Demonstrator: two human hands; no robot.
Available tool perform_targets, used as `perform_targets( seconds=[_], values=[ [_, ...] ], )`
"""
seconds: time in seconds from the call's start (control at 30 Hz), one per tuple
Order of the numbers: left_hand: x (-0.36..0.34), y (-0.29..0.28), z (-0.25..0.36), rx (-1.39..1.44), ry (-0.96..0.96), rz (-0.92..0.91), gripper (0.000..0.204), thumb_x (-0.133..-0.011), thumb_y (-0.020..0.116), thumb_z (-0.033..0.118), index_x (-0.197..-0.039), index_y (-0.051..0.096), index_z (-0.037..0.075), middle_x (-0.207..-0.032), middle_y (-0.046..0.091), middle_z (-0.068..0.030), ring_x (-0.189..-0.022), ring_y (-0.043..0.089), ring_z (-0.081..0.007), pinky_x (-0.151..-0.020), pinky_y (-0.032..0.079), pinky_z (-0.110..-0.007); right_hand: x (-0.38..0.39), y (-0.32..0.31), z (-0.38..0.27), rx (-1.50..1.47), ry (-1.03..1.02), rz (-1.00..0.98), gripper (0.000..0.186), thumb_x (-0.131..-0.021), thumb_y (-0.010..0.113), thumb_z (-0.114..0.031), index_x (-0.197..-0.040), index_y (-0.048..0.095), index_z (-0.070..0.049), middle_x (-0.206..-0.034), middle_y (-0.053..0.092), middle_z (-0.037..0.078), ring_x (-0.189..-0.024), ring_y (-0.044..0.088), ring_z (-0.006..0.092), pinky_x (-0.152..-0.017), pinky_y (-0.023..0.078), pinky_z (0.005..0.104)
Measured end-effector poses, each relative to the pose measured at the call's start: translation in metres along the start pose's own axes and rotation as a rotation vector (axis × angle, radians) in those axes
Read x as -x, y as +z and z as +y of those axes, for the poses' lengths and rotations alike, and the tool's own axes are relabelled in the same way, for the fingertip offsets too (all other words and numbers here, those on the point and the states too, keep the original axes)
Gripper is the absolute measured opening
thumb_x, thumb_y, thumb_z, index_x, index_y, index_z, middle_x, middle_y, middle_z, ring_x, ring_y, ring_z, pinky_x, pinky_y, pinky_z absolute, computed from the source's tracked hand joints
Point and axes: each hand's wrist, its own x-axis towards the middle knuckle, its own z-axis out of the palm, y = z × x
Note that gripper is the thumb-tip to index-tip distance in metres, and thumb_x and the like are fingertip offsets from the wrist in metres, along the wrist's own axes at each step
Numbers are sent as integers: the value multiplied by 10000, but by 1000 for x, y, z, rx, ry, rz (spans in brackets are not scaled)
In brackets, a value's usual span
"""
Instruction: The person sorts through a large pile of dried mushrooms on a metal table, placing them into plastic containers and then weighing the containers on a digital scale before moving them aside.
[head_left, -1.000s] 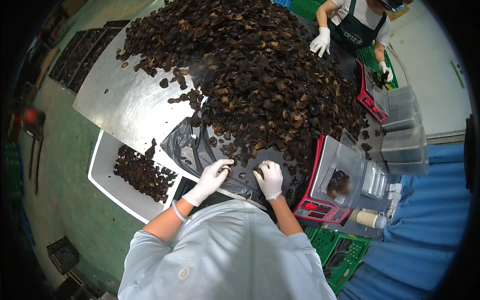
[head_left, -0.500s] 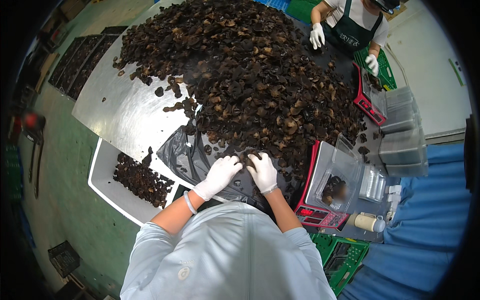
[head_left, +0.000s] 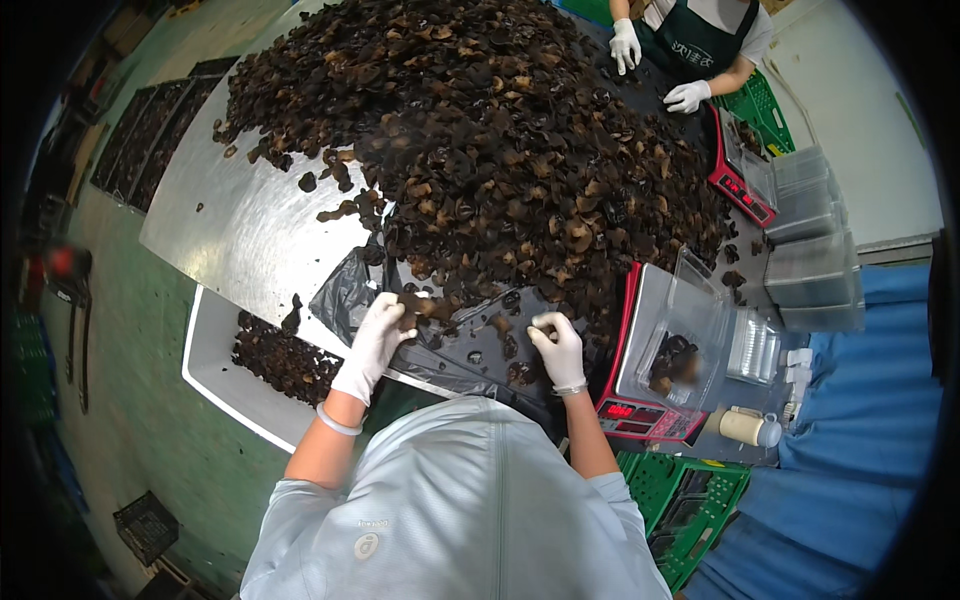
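Observation:
A large heap of dark dried fungus pieces (head_left: 480, 140) covers a steel table (head_left: 240, 230). My left hand (head_left: 375, 335), in a white glove, pinches a few fungus pieces (head_left: 412, 305) at the heap's near edge, above a black plastic sheet (head_left: 455, 350). My right hand (head_left: 558, 345), also gloved, is closed on a small fungus piece (head_left: 545, 322) just to the right. A clear plastic box (head_left: 680, 330) with some fungus in it sits on a red scale (head_left: 640, 410) beside my right hand.
A white tray (head_left: 215, 375) with fungus sits low at my left. Stacked clear boxes (head_left: 815, 260) stand at the right, with a small bottle (head_left: 745, 427) near the scale. Across the table another person's gloved hands (head_left: 655, 70) work beside a second red scale (head_left: 740, 185). Green crates (head_left: 690, 510) lie below.
Both hands moved up from the black sheet to the heap's edge and closed on fungus pieces; the right hand then shifted slightly right.

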Motion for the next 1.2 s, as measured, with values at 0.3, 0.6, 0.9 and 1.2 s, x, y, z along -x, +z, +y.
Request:
perform_targets(
  seconds=[0.3, 0.6, 0.9, 1.2],
  values=[
    [-6, -53, -14, 424, 34, -76, 218, -954, 494, 208, -1093, 558, 53, -1047, 637, -141, -920, 640, -218, -703, 573, -334, -26, 47, -31, 597, -121, -24, 348, -725, 733, -265, -990, 609, -78, -1037, 534, 110, -972, 529, 297, -762, 496, 386],
    [8, -28, 5, 416, -54, 150, 310, -937, 524, 376, -1077, 553, 100, -947, 618, -85, -975, 592, -250, -808, 513, -421, -9, -5, 11, -291, 128, 12, 268, -785, 664, -48, -1047, 608, -48, -911, 614, 29, -862, 596, 113, -769, 470, 252],
    [-24, 0, -7, -1190, 620, 151, 247, -798, 647, 148, -1017, 586, 53, -851, 598, -67, -780, 598, -227, -691, 480, -330, 63, 2, -20, 546, -69, -148, 376, -695, 752, -207, -1042, 632, -127, -1041, 547, 90, -934, 585, 275, -748, 508, 388],
    [-35, 11, -35, -1668, 755, 81, 274, -717, 663, 119, -966, 565, 61, -892, 526, -97, -882, 553, -263, -719, 491, -365, 32, 20, -44, 660, -99, -180, 479, -714, 727, -298, -1162, 590, -199, -990, 525, 96, -888, 560, 278, -680, 519, 376]
  ],
)
